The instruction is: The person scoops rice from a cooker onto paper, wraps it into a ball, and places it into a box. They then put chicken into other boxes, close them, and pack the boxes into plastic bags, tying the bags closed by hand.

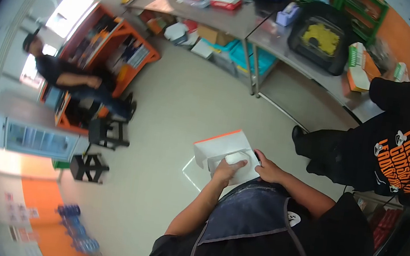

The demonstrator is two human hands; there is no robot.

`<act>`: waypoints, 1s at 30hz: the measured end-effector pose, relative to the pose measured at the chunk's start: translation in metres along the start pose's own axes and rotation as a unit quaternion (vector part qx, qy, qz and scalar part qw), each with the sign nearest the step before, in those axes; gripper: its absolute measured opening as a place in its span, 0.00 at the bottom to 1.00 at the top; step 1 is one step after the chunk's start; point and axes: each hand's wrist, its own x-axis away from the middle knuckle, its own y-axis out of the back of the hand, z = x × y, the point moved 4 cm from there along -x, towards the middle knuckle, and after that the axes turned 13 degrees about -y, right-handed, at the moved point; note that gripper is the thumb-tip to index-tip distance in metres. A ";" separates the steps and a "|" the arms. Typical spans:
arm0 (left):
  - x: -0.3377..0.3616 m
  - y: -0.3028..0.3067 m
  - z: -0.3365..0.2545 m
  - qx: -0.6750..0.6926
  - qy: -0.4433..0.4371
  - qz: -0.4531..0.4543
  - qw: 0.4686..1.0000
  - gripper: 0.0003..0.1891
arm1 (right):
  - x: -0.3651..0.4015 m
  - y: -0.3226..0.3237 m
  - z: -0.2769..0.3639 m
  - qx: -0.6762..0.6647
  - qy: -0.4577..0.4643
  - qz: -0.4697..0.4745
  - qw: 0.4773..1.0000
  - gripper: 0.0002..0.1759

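A white open box (224,140) with an orange edge is held in front of my apron (250,213), its flap standing up. My left hand (229,171) reaches over the box, its fingers closed on a small white rounded object (236,157); I cannot tell what it is. At the box's right side, my right hand (267,168) grips the edge, with a dark strip showing by its fingers. Part of the box interior is hidden behind my left hand.
A person in a printed black shirt (396,149) stands close on my right. A steel table (220,17) carries boxes and a black tub (320,37) with yellow contents. Another person (66,74) is at the orange shelving (132,49), near black stools (105,132) and a glass-door fridge (38,138).
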 end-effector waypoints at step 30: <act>-0.319 -0.286 -0.284 -0.248 -0.580 0.328 0.703 0.13 | -0.046 0.324 -0.036 -0.631 0.048 -0.427 0.646 0.22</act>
